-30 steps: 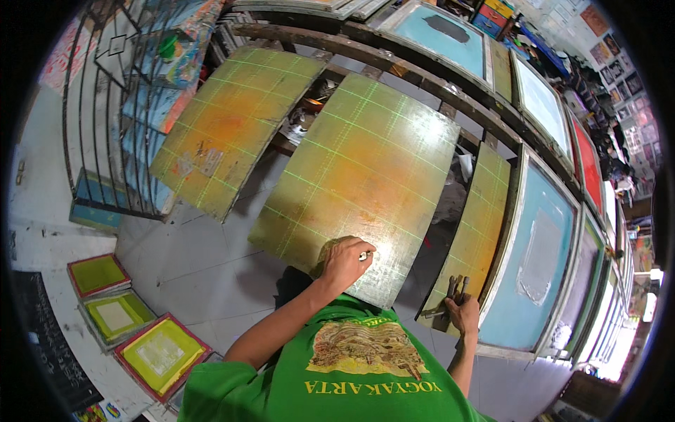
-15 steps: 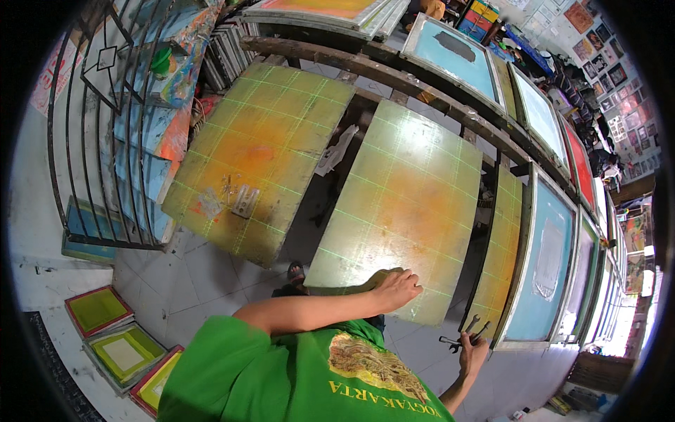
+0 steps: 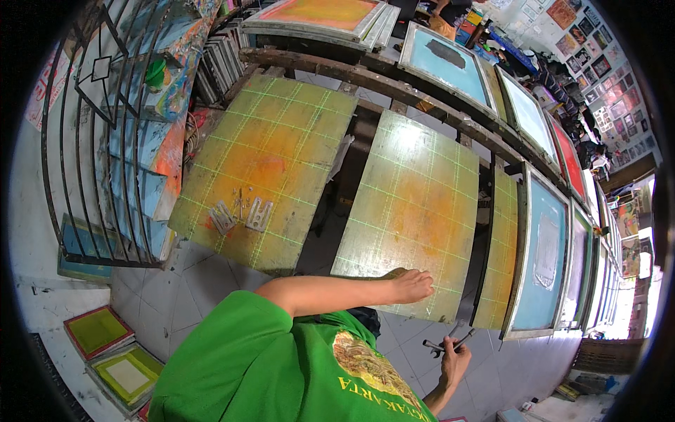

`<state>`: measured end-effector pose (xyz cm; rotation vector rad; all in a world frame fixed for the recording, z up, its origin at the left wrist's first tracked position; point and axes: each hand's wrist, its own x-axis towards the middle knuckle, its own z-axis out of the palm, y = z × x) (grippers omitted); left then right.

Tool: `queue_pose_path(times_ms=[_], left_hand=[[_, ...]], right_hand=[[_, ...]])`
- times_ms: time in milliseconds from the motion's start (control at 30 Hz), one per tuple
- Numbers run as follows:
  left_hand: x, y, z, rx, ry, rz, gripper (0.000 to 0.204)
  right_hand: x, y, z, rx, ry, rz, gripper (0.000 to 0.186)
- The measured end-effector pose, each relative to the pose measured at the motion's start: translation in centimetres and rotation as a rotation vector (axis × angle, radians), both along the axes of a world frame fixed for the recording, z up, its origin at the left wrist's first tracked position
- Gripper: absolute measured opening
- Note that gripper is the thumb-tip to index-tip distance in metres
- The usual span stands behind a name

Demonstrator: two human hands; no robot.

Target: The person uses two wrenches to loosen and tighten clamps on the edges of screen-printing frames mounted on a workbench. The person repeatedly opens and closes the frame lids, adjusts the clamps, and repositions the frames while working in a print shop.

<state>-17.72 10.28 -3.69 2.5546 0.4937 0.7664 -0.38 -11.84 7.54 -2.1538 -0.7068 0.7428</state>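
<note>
My left hand [image 3: 413, 287] rests with curled fingers on the near end of the middle yellow-green board [image 3: 415, 197]; whatever it may hold is hidden. At the lower right, below that board and off its surface, my right hand [image 3: 455, 360] is closed around metal wrenches [image 3: 462, 340], whose ends stick out on both sides. Two slotted metal brackets lie on the left board [image 3: 281, 141]: one bracket [image 3: 259, 214] to the right, another bracket [image 3: 223, 218] to the left. Small bolt-like pieces [image 3: 241, 200] lie between and above them.
Dark gaps separate the boards, with a narrow board [image 3: 500, 246] at the right. Beyond it, framed screens [image 3: 545, 253] line the rack. A dark beam [image 3: 337, 69] crosses the far side. Black metal bars [image 3: 91, 169] stand left; small frames [image 3: 97, 330] lie below them.
The view has shifted a little. My right hand has come leftward and nearer my body with the wrenches. My left hand has slid slightly right along the near end of the middle board.
</note>
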Motion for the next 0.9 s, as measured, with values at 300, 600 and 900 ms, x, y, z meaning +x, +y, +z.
queue_pose_path(times_ms=[300, 600, 900], left_hand=[[-6.7, 2.2, 4.7, -0.4, -0.178, 0.251, 0.019], [-29.6, 4.6, 10.8, -0.684, -0.145, 0.784, 0.028], [-45.1, 6.8, 7.5, -0.381, 0.074, 1.101, 0.029]], right_hand=[[-1.7, 4.7, 2.3, 0.046, -0.06, 0.161, 0.028], [-17.5, 18.7, -0.2, -0.018, 0.164, 0.795, 0.026], [-37.7, 30.0, -7.7, 0.0, 0.045, 0.953, 0.033]])
